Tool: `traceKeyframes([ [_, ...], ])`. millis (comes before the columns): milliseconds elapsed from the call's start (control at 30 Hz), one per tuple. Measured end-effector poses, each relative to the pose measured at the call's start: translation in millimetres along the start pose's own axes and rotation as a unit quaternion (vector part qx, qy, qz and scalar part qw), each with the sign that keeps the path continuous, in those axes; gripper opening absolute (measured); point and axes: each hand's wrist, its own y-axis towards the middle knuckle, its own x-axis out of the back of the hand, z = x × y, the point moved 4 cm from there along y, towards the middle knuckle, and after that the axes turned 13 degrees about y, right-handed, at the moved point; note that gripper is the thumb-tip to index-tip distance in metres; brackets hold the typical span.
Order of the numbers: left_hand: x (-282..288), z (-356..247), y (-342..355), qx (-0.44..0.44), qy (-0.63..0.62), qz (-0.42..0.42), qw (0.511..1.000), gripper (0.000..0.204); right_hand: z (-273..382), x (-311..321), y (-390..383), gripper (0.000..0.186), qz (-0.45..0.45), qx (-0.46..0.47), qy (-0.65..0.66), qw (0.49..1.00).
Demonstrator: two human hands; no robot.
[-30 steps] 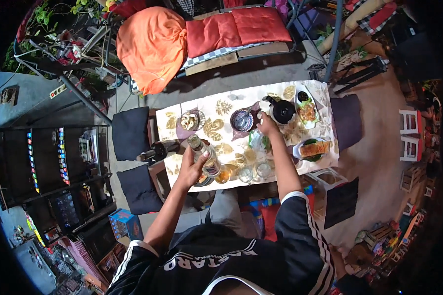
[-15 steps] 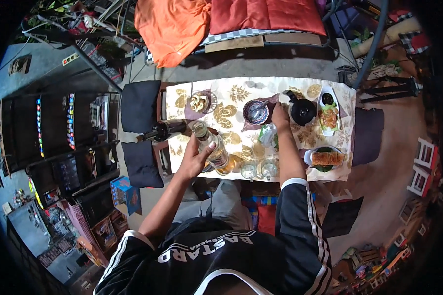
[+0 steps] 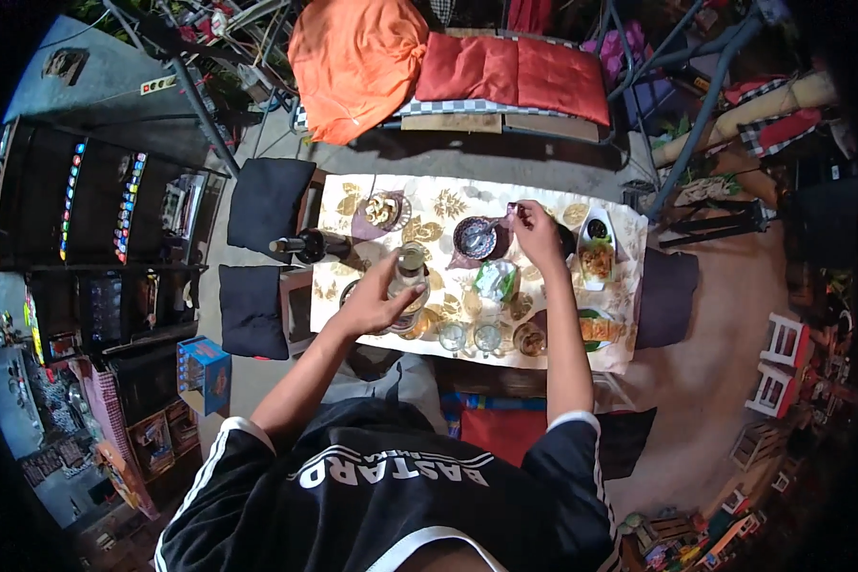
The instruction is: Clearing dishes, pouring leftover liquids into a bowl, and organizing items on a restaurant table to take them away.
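My left hand [image 3: 377,303] is wrapped around a clear glass bottle [image 3: 411,278] at the table's near left side. The bottle's neck points up toward the camera. At the far middle, my right hand [image 3: 536,234] has its fingers pinched together on something small and dark that I cannot make out. Just left of these fingers is a dark patterned bowl [image 3: 460,240] with a spoon [image 3: 486,229] in it. It sits on a purple napkin. A black teapot [image 3: 567,240] is mostly hidden behind my right hand. Between my hands lies a white and green packet [image 3: 496,282].
Glass mugs [image 3: 453,335] and a tumbler [image 3: 530,338] line the table's near edge. A dark bottle [image 3: 311,246] stands at the left, near a bowl of snacks [image 3: 383,211]. On the right are a white food dish [image 3: 596,275] and another dish of food [image 3: 602,329]. Black cushions [image 3: 270,205] flank the table.
The whole view has shifted, and the table sits lower in it. My right hand has pulled back from the bowl's rim, its fingers now pinched. The left hand still holds the bottle.
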Motion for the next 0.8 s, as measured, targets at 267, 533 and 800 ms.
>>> traceKeyframes([
  [267,14.9,-54.8,1.2,-0.086,0.055,0.042,0.994,0.059,230.9,-6.1,-106.2,0.037,0.193,0.261,-0.019,0.946],
  [533,56.3,-75.8,-17.8,-0.151,0.123,0.068,0.978,0.047,266.7,-24.1,-126.6,0.043,0.265,0.306,-0.094,0.909],
  [800,82.4,-79.3,-36.9,-0.128,0.148,0.118,0.974,0.049,295.6,-48.4,-132.2,0.035,0.289,0.378,-0.125,0.87],
])
